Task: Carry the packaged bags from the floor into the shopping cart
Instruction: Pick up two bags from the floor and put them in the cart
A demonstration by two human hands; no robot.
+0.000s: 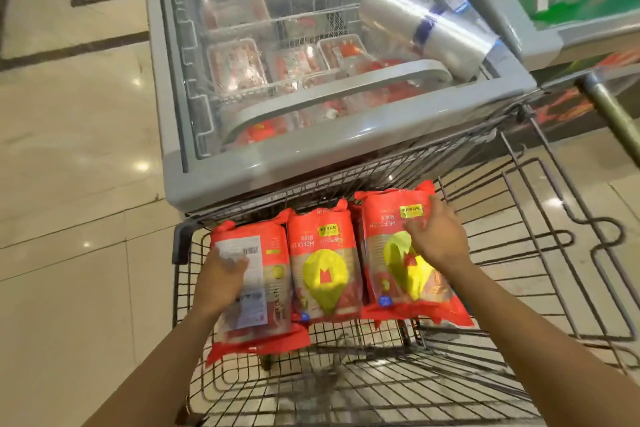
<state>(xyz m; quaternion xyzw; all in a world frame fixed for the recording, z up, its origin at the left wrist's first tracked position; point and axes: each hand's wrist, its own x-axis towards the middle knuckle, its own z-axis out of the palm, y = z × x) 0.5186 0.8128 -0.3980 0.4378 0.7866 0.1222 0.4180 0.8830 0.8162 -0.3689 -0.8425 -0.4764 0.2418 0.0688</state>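
Observation:
Three red packaged bags lie side by side in the wire shopping cart (519, 253). The left bag (263, 288) shows its white label side, and my left hand (221, 281) rests flat on it with fingers spread. The middle bag (323, 270) shows a yellow shape and nobody touches it. My right hand (436, 232) presses on the upper part of the right bag (391, 274), fingers spread over its yellow sticker. Neither hand visibly wraps around a bag.
A grey chest freezer (346, 156) with sliding glass lids stands directly beyond the cart's far end. A roll of clear plastic bags (426, 28) lies on it. A second freezer (554, 21) is at the right. Glossy beige floor tiles (69, 184) spread to the left.

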